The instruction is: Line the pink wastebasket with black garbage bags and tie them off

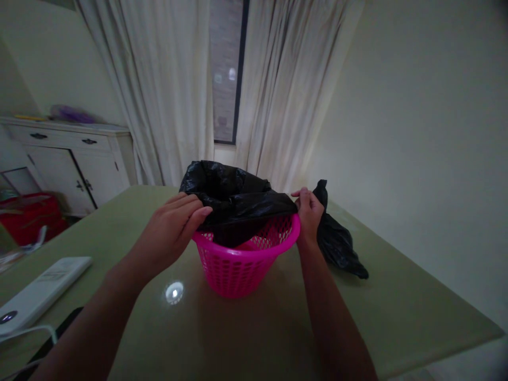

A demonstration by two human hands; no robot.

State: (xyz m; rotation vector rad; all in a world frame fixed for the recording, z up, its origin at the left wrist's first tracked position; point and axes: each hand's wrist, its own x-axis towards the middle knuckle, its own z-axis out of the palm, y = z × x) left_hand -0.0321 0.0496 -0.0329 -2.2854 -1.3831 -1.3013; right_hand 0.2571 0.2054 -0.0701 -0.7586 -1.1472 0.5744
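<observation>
A pink plastic basket (240, 270) with perforated sides stands on the greenish table (166, 338). A black plastic bag (246, 206) is spread over its top, covering the far rim, while the near rim shows bare. At the left, my left hand (178, 219) grips the bag's edge beside the rim, thumb on top. My right hand (309, 211) pinches the bag's other end at the right rim. Some fingers of both hands are hidden behind the plastic. Just beyond my right wrist lies a second crumpled piece of black plastic (339, 246).
A white power bank (47, 288) with a cable lies at the table's left, near a dark flat object (51, 344). Behind are a white cabinet (71, 164), a red bag (32, 217) on the left, and long curtains (170, 95). A wall borders the right side.
</observation>
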